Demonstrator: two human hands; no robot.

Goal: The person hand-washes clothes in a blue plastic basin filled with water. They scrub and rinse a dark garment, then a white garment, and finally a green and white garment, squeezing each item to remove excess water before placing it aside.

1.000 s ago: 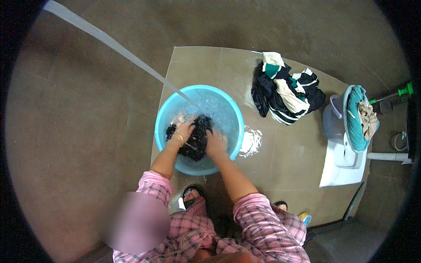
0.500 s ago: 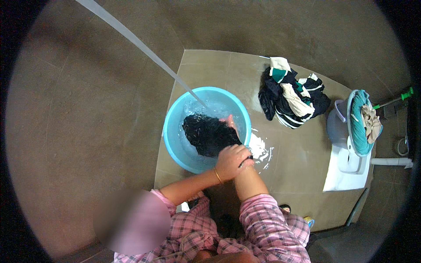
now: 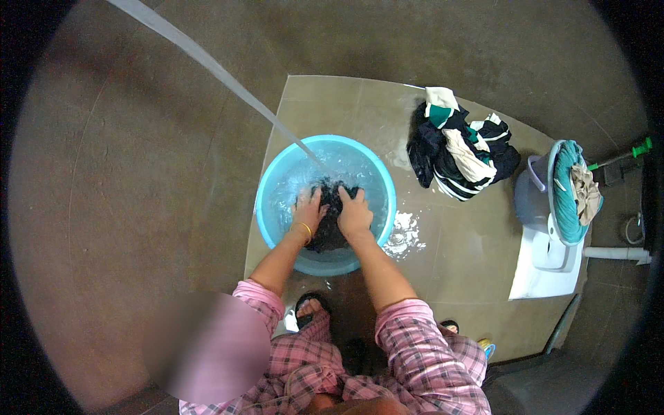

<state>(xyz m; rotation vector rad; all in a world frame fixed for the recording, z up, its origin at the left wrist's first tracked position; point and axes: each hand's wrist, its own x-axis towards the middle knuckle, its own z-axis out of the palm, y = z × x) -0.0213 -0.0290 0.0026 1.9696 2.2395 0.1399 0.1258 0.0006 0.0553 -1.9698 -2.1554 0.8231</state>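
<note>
Treat the soaked black fabric cloth [image 3: 329,233] as soft, limp and slippery, probably heavy with absorbed water and unlikely to be fragile. Take hold of bunched folds with both hands rather than of a single edge, allowing for drag from the water. Locate the cloth beneath and between the bare left hand [image 3: 310,208] and the bare right hand [image 3: 354,216], touching both and showing in the gap toward the wrists. Note both hands set on the cloth, backs upward, fingers apart; cannot tell pressing from grasping, with fingertips partly lost in dark folds and water. Observe the round light-blue plastic basin [image 3: 260,205] around the grip, the pale falling water stream [image 3: 242,93] entering beyond the fingertips, and the heaped black, cream and green clothes [image 3: 470,162] well apart, beyond the right hand.
</note>
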